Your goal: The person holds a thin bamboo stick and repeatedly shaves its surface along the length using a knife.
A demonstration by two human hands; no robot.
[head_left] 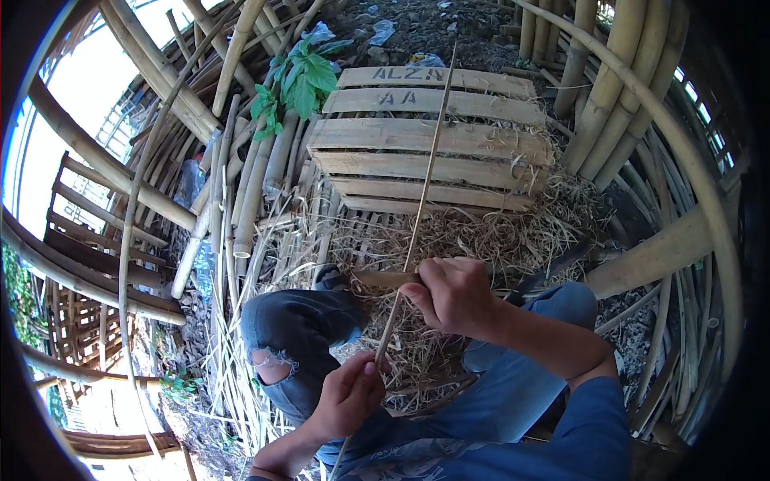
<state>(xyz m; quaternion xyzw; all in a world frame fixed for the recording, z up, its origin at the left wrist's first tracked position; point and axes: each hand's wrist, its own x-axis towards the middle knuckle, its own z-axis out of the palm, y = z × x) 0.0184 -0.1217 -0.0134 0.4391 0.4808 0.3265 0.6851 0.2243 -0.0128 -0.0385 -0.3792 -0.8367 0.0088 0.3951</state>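
A long thin bamboo strip [429,172] runs from the lap up past the wooden crate. My left hand [350,394] is closed around its lower part, above my thigh. Higher up, my right hand [451,295] is closed on a short, flat wooden-looking piece [381,278], which points left and crosses the strip. Whether this piece is a handle or a blade cannot be made out. The strip passes right by my right thumb.
A slatted wooden crate [433,140] lies ahead on curly shavings [481,240]. Bamboo poles [626,80] stand at the right; more poles and thin strips [241,321] lie left, near a green leafy plant [305,84].
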